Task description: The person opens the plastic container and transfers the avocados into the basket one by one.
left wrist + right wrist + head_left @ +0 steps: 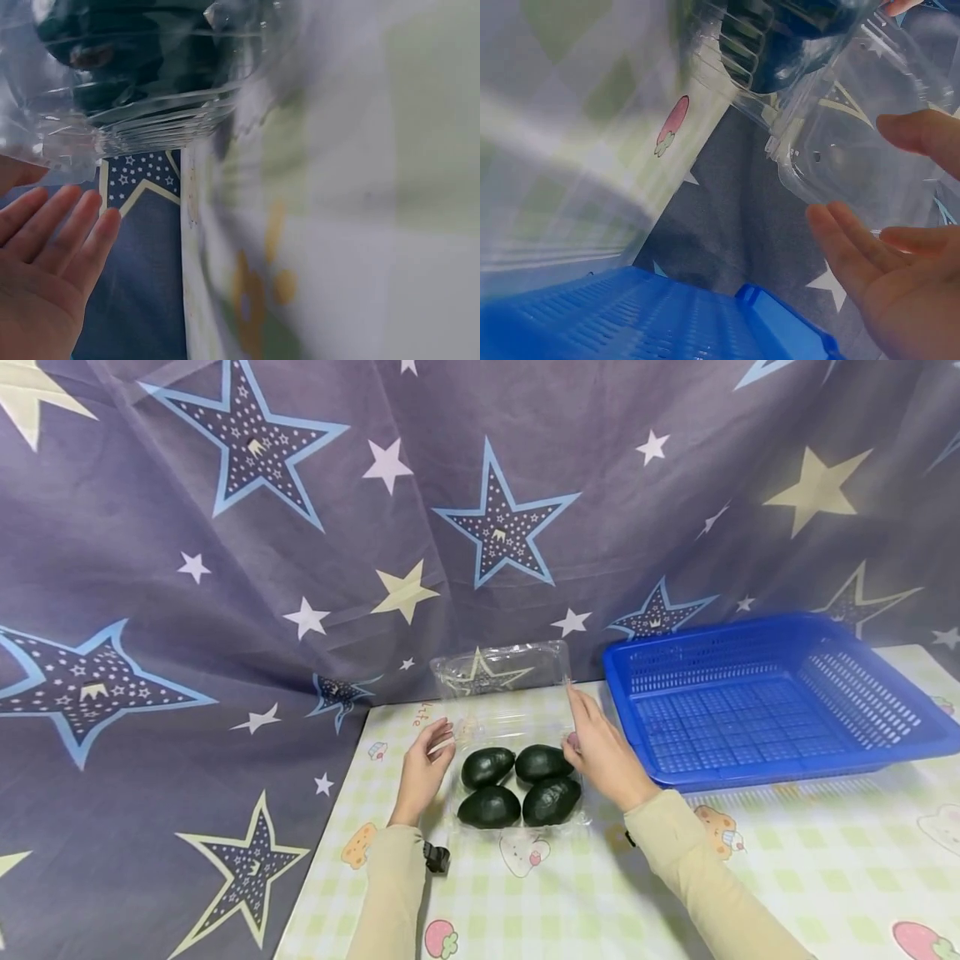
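A clear plastic clamshell box (480, 727) lies on the table with its lid (498, 672) swung open and leaning back against the cloth. Several dark green avocados (517, 785) sit inside it. My left hand (423, 768) is at the box's left edge with fingers straight; the left wrist view shows this left hand (52, 255) just beside the clear box (150, 112). My right hand (600, 752) is at the box's right side, its index finger reaching up along the lid's edge. In the right wrist view the right hand (885, 262) is spread open next to the lid (847, 150).
A blue slotted plastic basket (765, 702) stands to the right of the box, close to my right hand. The table wears a green checked mat (750, 877) with cartoon prints. A purple star-patterned cloth (225, 568) hangs behind and to the left of the table.
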`<state>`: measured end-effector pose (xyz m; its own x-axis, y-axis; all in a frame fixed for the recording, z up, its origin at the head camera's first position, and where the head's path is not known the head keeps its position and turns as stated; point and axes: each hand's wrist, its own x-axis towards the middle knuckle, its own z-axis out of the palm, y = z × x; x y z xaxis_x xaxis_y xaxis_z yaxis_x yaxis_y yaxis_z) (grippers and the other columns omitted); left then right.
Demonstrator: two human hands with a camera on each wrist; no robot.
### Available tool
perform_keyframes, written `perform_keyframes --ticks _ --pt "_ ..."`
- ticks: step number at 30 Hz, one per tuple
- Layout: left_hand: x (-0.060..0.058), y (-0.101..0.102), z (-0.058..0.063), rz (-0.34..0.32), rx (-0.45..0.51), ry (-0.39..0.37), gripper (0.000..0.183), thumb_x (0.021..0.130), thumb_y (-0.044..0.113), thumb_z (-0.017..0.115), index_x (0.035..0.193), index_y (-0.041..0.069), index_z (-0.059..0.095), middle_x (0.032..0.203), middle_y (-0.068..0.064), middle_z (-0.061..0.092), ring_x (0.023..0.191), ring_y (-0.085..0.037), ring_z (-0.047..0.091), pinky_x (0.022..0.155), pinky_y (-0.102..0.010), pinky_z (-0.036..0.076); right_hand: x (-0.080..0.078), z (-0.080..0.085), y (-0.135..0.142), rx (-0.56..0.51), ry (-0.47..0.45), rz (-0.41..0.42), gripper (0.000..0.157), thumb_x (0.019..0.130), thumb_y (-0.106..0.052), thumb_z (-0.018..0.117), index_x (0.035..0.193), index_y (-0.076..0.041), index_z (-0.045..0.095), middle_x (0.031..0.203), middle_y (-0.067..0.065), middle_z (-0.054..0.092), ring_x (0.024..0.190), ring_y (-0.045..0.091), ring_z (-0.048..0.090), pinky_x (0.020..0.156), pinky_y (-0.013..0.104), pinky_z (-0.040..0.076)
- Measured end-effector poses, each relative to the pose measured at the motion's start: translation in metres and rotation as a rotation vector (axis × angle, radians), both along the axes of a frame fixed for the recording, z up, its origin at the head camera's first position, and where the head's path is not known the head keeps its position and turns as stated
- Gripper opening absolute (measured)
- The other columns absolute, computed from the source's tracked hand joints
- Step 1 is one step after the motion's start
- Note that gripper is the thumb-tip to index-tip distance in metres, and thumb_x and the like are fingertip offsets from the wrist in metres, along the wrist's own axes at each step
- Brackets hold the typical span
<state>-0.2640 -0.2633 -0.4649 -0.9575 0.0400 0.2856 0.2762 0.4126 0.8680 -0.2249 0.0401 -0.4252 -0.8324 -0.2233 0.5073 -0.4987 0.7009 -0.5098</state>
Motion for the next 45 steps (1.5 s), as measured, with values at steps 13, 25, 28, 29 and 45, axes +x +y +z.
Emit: perform_keyframes --ticks 13,25,28,29,45 --pt "0.014 0.0 -0.002 0.132 -0.071 -0.029 0.035 0.095 0.01 0.064 0.13 0.01 0.062 0.124 -0.017 0.063 0.108 -0.029 0.064 0.091 -0.039 0.057 0.002 0.001 0.003 0.083 0.003 0.022 0.066 0.084 -0.002 0.073 0.141 0.011 0.043 0.136 0.025 0.052 0.121 0.039 0.057 0.102 0.049 0.051" --pt "0.04 0.0 0.013 0.1 -0.052 -0.297 0.041 0.095 0.011 0.065 0.133 -0.003 0.058 0.118 -0.022 0.061 0.099 -0.032 0.065 0.077 -0.039 0.063 0.002 -0.007 -0.004 0.21 0.025 0.096 0.061 0.08 -0.001 0.078 0.136 0.004 0.053 0.129 0.019 0.058 0.115 0.034 0.059 0.093 0.045 0.056" --pt "0.045 -0.002 0.014 0.087 -0.011 -0.341 0.042 0.094 0.011 0.065 0.133 -0.004 0.057 0.117 -0.022 0.06 0.099 -0.037 0.065 0.077 -0.043 0.063 0.003 -0.008 -0.008 0.223 0.0 0.121 0.057 0.085 -0.008 0.077 0.136 0.003 0.054 0.129 0.018 0.059 0.116 0.034 0.059 0.097 0.045 0.054" --pt "0.046 -0.003 0.015 0.083 0.002 -0.352 0.042 0.095 0.011 0.065 0.133 -0.004 0.057 0.117 -0.022 0.059 0.099 -0.039 0.064 0.076 -0.044 0.063 0.004 -0.008 -0.009 0.226 -0.014 0.127 0.056 0.087 -0.012 0.076 0.136 0.003 0.054 0.128 0.018 0.059 0.116 0.034 0.059 0.097 0.046 0.054" --pt "0.048 -0.014 0.017 -0.042 0.103 -0.462 0.046 0.086 -0.004 0.057 0.133 -0.001 0.059 0.097 -0.01 0.06 0.066 -0.017 0.062 0.053 -0.026 0.059 0.002 -0.009 -0.026 0.28 -0.158 0.142 0.054 0.094 -0.043 0.066 0.13 -0.003 0.062 0.122 0.017 0.063 0.112 0.037 0.061 0.098 0.052 0.052"
